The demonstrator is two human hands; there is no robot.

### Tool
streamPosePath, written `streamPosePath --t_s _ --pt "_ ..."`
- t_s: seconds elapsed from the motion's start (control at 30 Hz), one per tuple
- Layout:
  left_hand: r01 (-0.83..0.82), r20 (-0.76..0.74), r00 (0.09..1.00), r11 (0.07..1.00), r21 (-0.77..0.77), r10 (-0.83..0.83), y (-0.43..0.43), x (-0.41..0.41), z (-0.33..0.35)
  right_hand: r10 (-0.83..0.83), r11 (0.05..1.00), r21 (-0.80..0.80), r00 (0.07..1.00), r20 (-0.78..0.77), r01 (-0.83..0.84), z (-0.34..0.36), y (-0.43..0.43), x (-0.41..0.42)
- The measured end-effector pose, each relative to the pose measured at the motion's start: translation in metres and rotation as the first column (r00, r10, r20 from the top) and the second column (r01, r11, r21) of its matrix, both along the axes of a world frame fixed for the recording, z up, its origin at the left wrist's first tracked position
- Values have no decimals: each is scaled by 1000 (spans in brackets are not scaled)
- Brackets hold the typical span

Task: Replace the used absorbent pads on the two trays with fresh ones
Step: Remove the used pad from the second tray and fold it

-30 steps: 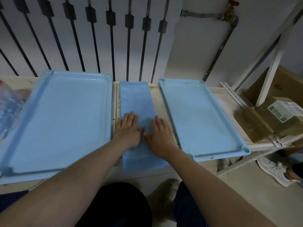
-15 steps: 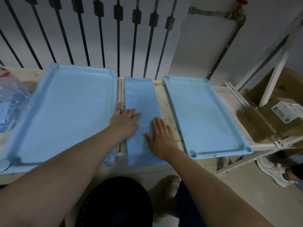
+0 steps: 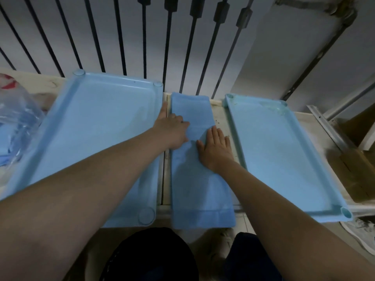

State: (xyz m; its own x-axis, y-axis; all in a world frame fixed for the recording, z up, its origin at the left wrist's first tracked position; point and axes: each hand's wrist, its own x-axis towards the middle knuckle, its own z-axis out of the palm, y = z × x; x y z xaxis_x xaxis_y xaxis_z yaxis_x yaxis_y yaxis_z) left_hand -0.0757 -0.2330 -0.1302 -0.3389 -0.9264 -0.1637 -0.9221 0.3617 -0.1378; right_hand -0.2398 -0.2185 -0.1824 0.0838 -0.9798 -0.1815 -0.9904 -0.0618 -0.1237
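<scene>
Blue folded pad: a long, narrow absorbent pad, folded flat on the pale wooden table between the two trays, with its near end hanging over the table's front edge.
Left tray: a wide, light-blue plastic tray with round corner sockets. Its smooth floor shows and the left forearm crosses its near right part.
Right tray: a narrower light-blue plastic tray of the same kind. Its floor shows, with pale smears near the far rim.
Left hand: rests on the pad's left edge with one finger stretched along the gap beside the left tray's rim and the others bent on the pad. I cannot tell whether they pinch a layer.
Right hand: lies flat on the pad's right half, fingers straight and together, palm pressed down.
Clear plastic bag: lies at the table's left end, touching the left tray, with crumpled blue material inside.
Writing: a red and white print on the bag's top is too blurred to read.
Brown cardboard box: on the lower shelf to the right of the right tray.
Edges: both trays overhang the front edge at their near corners.
Room: a thin slit separates the pad from the left tray, and a wider strip of bare wood separates it from the right tray.
Behind: dark metal railing bars stand just past the table's far edge.
Below: a round black object, perhaps a bin, sits under the table's front.
</scene>
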Motion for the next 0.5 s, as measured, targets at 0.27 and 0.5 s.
streamPosePath --t_s 0.27,0.5 --pt "10 81 997 997 -81 -4 -56 1 -13 36 998 -60 999 19 -35 -15 -55 8" --pt "-67 25 998 993 94 65 -92 7 -10 39 997 -61 999 -2 -39 -16 -119 20"
